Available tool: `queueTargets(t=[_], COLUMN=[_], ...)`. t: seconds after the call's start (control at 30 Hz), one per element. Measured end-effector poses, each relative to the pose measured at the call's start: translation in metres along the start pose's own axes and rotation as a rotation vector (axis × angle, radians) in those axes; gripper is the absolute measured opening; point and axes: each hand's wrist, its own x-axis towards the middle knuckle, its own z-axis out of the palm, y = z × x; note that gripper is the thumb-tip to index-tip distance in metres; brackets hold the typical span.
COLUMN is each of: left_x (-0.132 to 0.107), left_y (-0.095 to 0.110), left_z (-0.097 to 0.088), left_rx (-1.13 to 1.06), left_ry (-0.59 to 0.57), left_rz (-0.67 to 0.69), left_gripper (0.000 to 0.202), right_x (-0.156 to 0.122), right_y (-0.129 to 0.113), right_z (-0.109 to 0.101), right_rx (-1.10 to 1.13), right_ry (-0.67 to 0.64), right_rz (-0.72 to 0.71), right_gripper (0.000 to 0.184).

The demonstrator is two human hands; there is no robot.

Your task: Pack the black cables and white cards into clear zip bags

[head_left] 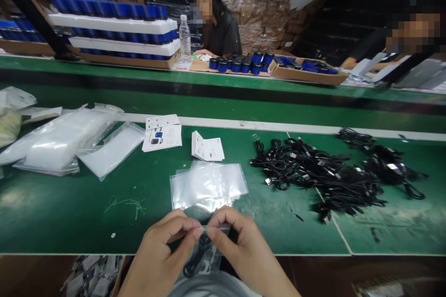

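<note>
Both my hands meet at the near edge of the green table, pinching the top edge of a clear plastic bag [213, 260]. My left hand [167, 246] has thumb and fingertips closed on that edge, and my right hand [240, 241] grips it right beside. Inside the bag a coiled black cable [195, 257] shows through, partly hidden by my fingers. Just beyond my hands lies a loose stack of flat clear bags [209, 183]. Behind it stands a small pile of folded white leaflets [208, 147].
Many black USB cables [313, 167] lie heaped at the right. Printed sheets [162, 134] and filled plastic packs [66, 134] lie at the left. Across the table a person [221, 28] sits behind blue-sided jars [240, 64]; another person is at far right. Below the edge is a box of packets [92, 276].
</note>
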Motion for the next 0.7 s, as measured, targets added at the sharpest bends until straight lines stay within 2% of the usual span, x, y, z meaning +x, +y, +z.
queueTargets(t=[0.13, 0.27, 0.47, 0.6, 0.7], left_x=[0.0009, 0.0029, 0.0018, 0.0016, 0.0029], left_y=[-0.0015, -0.0014, -0.0016, -0.0034, -0.0041], left_z=[-0.0018, 0.0007, 0.0022, 0.0001, -0.0026], left_rx=[0.016, 0.053, 0.107, 0.041, -0.028], left_ry=[-0.01, -0.044, 0.015, 0.025, 0.032], left_rz=[0.022, 0.053, 0.09, 0.05, -0.041], left_gripper=[0.019, 0.017, 0.017, 0.018, 0.013], right_x=[-0.0017, -0.0029, -0.0024, -0.0042, -0.0055], right_y=[-0.0012, -0.002, -0.0016, -0.0003, 0.0002], right_z=[-0.0088, -0.0049, 0.0009, -0.0005, 0.0003], right_rx=[-0.005, -0.064, -0.111, -0.116, -0.096], right_ry=[-0.005, 0.02, 0.028, 0.101, 0.157], right_rz=[-0.016, -0.113, -0.126, -0.231, -0.217], right_gripper=[0.012, 0.013, 0.014, 0.014, 0.013])
